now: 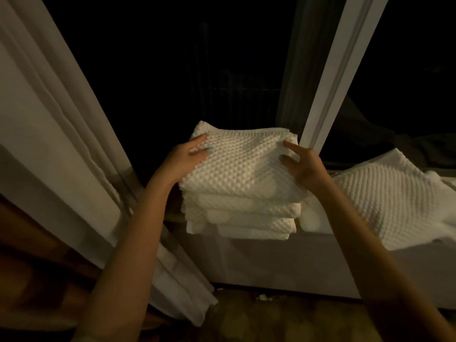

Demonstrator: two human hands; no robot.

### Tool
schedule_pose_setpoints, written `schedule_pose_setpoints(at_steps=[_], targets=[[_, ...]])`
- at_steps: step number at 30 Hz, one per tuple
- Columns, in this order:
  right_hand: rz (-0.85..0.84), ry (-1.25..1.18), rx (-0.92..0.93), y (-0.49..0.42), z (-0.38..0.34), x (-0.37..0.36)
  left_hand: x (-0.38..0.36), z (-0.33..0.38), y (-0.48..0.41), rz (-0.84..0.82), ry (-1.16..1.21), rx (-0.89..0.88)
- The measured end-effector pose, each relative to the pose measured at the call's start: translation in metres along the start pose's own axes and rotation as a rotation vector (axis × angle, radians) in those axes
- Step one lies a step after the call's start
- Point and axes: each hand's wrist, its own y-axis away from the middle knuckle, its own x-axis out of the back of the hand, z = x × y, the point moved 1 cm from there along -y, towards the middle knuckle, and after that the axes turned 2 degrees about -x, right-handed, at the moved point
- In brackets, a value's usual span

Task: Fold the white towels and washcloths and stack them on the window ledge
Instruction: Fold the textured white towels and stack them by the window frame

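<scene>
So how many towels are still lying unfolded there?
1: the spread-out towel draped over the window ledge, right of the folded stack. More may lie outside the frame.

A pale curtain (61, 107) hangs left of the dark, white-framed window (197, 58).

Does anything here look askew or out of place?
The stack juts past the ledge front, its layers not flush. Right of it, one towel lies unfolded, drooping over the edge.
</scene>
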Motion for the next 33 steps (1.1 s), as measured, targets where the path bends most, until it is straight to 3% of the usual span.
schedule_pose_setpoints(at_steps=[3,5,9,12,15,17,21,27,33], targets=[[0.105,0.203,0.099,0.005,-0.011,0.000,-0.006,0.007,-0.002,0.116,-0.317,-0.106],[0.069,0.276,0.201,0.001,-0.021,-0.002,-0.014,0.014,-0.004,0.151,-0.431,-0.259],[-0.132,0.270,0.252,-0.006,-0.008,-0.021,-0.029,0.006,-0.010,0.081,-0.481,-0.282],[-0.154,0.260,0.312,-0.006,-0.003,-0.021,-0.030,0.002,-0.007,0.047,-0.501,-0.264],[-0.155,0.239,0.287,-0.007,-0.005,-0.005,-0.037,0.026,-0.007,0.118,-0.519,-0.287],[-0.137,0.219,0.268,-0.003,0.000,0.010,-0.050,0.051,-0.006,0.169,-0.495,-0.362],[0.093,0.134,0.139,0.012,0.041,0.059,-0.096,0.099,-0.001,0.147,-0.359,-0.493],[0.240,0.162,-0.008,0.015,0.138,0.146,-0.182,0.158,0.003,0.108,-0.112,-0.385],[0.178,0.136,-0.082,0.003,0.214,0.190,-0.265,0.179,0.004,0.031,-0.056,-0.225]])
